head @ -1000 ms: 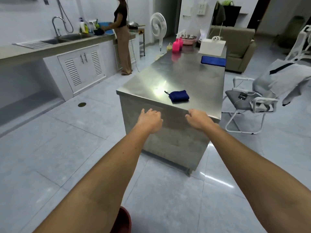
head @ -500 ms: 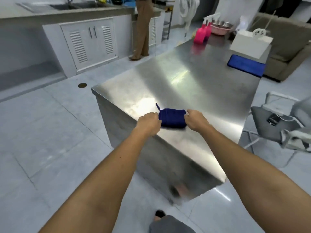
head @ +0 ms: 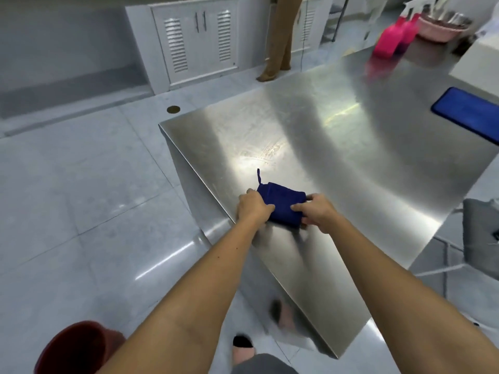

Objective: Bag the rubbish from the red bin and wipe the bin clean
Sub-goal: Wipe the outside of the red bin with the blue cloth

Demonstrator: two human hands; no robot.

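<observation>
A folded dark blue cloth (head: pixel 283 201) with a small hanging loop lies near the front left corner of the steel table (head: pixel 337 136). My left hand (head: pixel 252 207) grips its left end and my right hand (head: pixel 317 211) grips its right end, fingers curled over the fabric. The red bin (head: pixel 78 349) stands on the floor at the lower left, beside my left forearm; only part of its rim and wall shows, and its inside is hidden.
A flat blue mat (head: pixel 467 112) lies at the table's right edge. Pink spray bottles (head: pixel 391 40) and a pink basin (head: pixel 440 28) stand at the far end. Another person (head: pixel 280 36) stands by the white cabinets (head: pixel 194 39). A grey chair (head: pixel 480 238) is on the right.
I have come closer to the table and look more steeply down. Both hands went from the table's edge onto the cloth and now grip its ends. The red bin is back in view.
</observation>
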